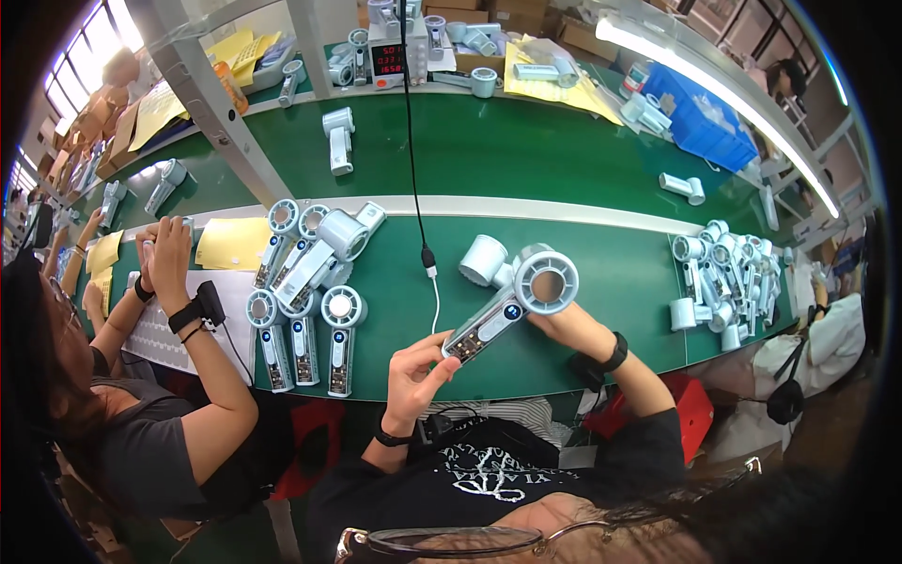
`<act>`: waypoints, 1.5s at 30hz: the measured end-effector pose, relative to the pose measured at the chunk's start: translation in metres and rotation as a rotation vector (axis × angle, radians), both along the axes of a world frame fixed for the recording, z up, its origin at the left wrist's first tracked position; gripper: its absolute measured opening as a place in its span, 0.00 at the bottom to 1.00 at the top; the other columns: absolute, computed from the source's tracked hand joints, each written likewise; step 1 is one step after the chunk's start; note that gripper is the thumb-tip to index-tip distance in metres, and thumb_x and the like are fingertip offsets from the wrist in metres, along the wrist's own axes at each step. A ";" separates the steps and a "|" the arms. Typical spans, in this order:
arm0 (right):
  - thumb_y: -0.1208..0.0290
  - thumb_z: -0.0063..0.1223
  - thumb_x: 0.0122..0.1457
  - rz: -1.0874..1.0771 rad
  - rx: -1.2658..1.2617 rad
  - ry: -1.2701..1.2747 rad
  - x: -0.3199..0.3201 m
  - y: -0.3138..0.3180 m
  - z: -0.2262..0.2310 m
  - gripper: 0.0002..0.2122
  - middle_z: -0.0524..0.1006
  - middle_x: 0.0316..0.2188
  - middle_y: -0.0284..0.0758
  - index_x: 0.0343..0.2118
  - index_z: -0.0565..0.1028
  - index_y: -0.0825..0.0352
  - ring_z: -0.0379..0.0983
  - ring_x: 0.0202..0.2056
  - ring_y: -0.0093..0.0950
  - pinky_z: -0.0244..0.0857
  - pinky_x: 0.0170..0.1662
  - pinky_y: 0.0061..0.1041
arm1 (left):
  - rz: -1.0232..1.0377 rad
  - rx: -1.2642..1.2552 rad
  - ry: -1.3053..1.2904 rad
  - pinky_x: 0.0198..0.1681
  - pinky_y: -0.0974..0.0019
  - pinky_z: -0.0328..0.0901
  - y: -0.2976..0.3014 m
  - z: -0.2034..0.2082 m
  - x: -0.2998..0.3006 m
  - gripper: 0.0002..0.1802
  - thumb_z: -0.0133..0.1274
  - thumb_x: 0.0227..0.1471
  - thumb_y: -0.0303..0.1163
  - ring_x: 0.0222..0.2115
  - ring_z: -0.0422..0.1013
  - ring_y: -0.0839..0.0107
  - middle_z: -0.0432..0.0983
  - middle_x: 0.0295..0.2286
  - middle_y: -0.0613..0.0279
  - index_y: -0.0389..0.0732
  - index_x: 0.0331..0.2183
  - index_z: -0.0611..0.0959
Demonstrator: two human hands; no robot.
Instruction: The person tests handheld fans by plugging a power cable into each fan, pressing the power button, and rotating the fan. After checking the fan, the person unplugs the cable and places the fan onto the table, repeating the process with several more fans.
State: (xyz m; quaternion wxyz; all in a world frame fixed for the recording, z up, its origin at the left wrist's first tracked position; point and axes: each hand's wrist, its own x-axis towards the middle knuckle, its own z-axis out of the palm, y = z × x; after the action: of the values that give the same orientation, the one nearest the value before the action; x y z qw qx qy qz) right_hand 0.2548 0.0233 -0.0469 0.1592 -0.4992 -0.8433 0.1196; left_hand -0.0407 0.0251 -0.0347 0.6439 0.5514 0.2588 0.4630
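Observation:
A light blue handheld fan (pixel 498 315) is held slantwise before me, its round head up to the right and its handle down to the left. My left hand (pixel 413 381) is closed on the handle's lower end, thumb in front. My right hand (pixel 573 334) supports the head from behind, its fingers mostly hidden. Several circuit parts show in the handle's lower part, and a small display is lit. A white cable (pixel 436 301) hangs from a black cord and runs down to my left hand. Just behind lies a second fan (pixel 486 260).
Several fans (pixel 303 348) lie left of me on the green bench (pixel 601 244); another pile (pixel 723 273) is at the right. A co-worker's hands (pixel 167 258) are raised at the left. Across the pale rail stand a red-lit meter (pixel 387 61) and a blue bin (pixel 691 113).

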 end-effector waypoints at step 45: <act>0.63 0.68 0.45 -0.765 0.458 1.083 0.119 0.087 0.044 0.34 0.73 0.40 0.40 0.53 0.62 0.66 0.72 0.41 0.30 0.65 0.46 0.25 | 0.039 0.367 0.285 0.29 0.70 0.65 -0.005 0.018 0.012 0.13 0.46 0.59 0.30 0.26 0.73 0.69 0.77 0.30 0.56 0.34 0.25 0.74</act>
State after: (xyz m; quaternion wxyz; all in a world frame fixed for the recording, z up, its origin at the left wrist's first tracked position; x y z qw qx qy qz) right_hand 0.3735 0.1108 -0.0033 0.6892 -0.5849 -0.4143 0.1062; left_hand -0.0288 0.0203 -0.0169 0.4806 0.7141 0.2693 0.4320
